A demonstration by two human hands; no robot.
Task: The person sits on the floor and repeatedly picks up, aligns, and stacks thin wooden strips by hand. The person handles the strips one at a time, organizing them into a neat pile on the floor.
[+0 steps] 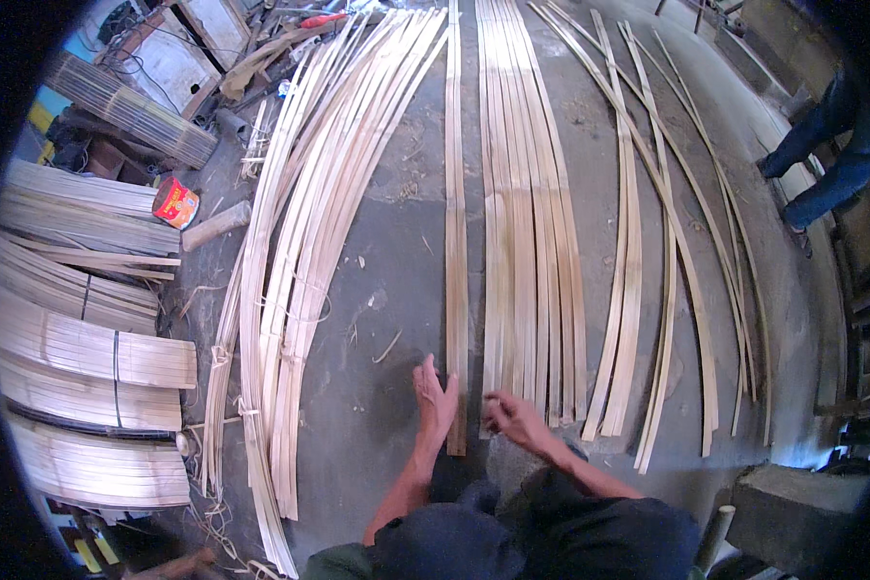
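Note:
Long pale split-bamboo strips lie lengthwise on the floor in front of me. My left hand (436,398) is open beside a narrow pair of strips (457,290), its fingers stretched forward and its thumb at their left edge. Just right of that pair, my right hand (514,421) is closed with fingers curled, over the near left corner of a wider row of strips (531,242) laid side by side. Whether a strip is pinched in those fingers is hidden.
A large bundle of strips (309,242), tied near its end, lies to the left. Strapped stacks of bamboo slats (96,358) and a red tin (176,203) stand farther left. Loose crossing strips (667,222) spread rightward. Another person's legs (826,145) are at far right.

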